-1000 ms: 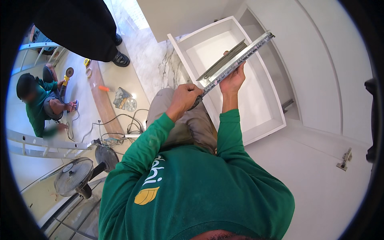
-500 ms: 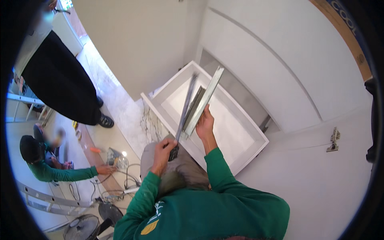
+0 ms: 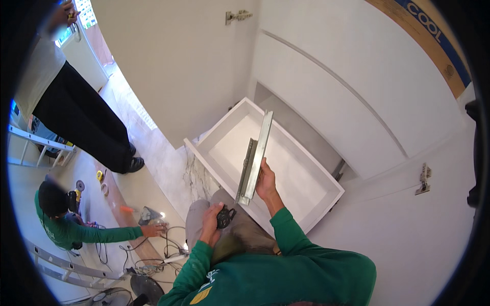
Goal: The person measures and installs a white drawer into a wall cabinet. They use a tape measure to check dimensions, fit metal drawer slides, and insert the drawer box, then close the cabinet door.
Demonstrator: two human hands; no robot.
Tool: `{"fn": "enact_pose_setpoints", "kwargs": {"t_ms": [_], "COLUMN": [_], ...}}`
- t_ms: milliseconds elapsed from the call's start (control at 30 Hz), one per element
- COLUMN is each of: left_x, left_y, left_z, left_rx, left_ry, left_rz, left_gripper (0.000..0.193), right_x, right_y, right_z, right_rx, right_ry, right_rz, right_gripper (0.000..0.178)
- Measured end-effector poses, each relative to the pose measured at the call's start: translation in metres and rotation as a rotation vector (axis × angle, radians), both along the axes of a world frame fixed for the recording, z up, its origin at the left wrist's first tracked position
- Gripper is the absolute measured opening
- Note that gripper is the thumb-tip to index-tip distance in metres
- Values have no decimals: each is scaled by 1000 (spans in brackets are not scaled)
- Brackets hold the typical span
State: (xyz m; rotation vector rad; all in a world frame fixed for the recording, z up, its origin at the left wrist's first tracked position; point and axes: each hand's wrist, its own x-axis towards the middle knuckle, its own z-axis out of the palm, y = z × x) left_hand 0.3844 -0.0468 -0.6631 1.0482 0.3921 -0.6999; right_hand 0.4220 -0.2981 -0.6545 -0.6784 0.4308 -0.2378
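Note:
My right hand (image 3: 266, 182) is closed around a silver metal drawer slide (image 3: 258, 159), held tilted above the drawer, its lower end reaching toward my lap. A darker, shorter rail runs along the slide's left side. Over my left thigh, my left hand (image 3: 211, 220) grips a black tape measure (image 3: 223, 218), with no blade visible out of it. Pulled out in front of me is a white drawer (image 3: 306, 211), its pale inside showing behind the slide.
A white cabinet (image 3: 326, 97) stands behind the drawer, with hinges (image 3: 423, 179) on the panels beside it. On the left a co-worker in green (image 3: 76, 234) reaches toward cables (image 3: 168, 245) on the floor. Another person (image 3: 81, 112) stands near a ladder (image 3: 43, 143).
The tape measure's blade, stretched up beside the slide before, no longer shows. My left hand has moved slightly down and right. The slide has come lower and more upright.

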Motion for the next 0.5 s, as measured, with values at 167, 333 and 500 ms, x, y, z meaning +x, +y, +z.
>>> {"fn": "enact_pose_setpoints", "kwargs": {"t_ms": [167,333,500], "left_x": [1,24,99], "left_y": [-4,-25,-73], "left_z": [25,72,141], "left_rx": [-48,107,185], "left_ry": [-61,-256,-537], "left_rz": [36,44,-28], "left_gripper": [6,31,26], "right_x": [-4,-10,-14], "right_y": [-2,-3,27], "right_z": [-14,-15,7], "right_rx": [-20,-132,-342], "right_ry": [-11,-92,15], "right_rz": [52,184,120], "right_gripper": [51,53,57]}}
